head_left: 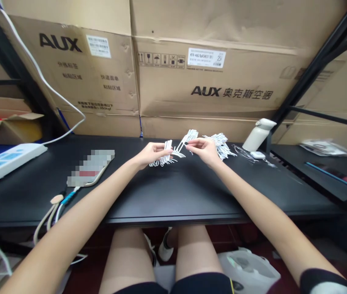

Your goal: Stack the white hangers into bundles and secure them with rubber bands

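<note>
Stacked cardboard boxes (173,69) printed with AUX fill the background, and a black table (173,192) is set in front of them, framed by black shelf posts at the right. On the table's left end a white power strip (5,161) is laid, with a white cable (54,92) running up from it across the boxes, and a blurred flat item (90,167) is seen nearer the middle with a short cord at its lower end. At the right end a white bottle (257,134) is stood upright, and a small white case (257,154) is placed just beside its foot. A loose pile of white cable ties (222,145) is spread on the table behind the right hand. The left hand (150,155) is closed around a bundle of white ties (164,155), which is held just above the table's middle with the ends fanned out below. The right hand (202,149) is pinched on a smaller bunch of ties (187,141), raised slantwise and brought close to the bundle, near enough that the ends seem to meet. Both forearms are stretched across the table's front edge.
</note>
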{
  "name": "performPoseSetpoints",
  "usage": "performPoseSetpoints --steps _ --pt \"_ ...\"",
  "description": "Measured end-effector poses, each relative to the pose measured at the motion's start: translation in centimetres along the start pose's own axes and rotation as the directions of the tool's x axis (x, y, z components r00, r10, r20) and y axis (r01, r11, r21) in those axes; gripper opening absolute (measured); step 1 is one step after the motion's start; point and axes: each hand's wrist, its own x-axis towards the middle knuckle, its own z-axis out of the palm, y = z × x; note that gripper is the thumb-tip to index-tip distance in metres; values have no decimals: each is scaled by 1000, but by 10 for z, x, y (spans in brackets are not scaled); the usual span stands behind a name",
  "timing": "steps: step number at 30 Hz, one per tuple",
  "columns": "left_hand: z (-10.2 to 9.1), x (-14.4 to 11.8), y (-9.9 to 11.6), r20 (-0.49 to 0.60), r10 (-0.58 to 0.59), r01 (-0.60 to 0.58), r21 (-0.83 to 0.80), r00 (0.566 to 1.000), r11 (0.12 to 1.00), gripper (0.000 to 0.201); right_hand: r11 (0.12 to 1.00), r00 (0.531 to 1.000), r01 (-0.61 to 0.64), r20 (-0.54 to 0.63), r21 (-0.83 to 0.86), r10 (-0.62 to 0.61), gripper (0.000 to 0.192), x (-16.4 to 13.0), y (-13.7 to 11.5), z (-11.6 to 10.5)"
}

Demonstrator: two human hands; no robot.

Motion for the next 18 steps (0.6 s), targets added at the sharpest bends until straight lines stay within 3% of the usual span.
performPoseSetpoints --steps 7,18 --pt "2 0 0 43 36 -38 39 998 999 53 1000 993 -8 118 -8 9 34 -8 -4 11" --pt "7 -2 3 68 57 -61 64 996 996 51 992 987 -111 124 59 103 35 -8 -7 9"
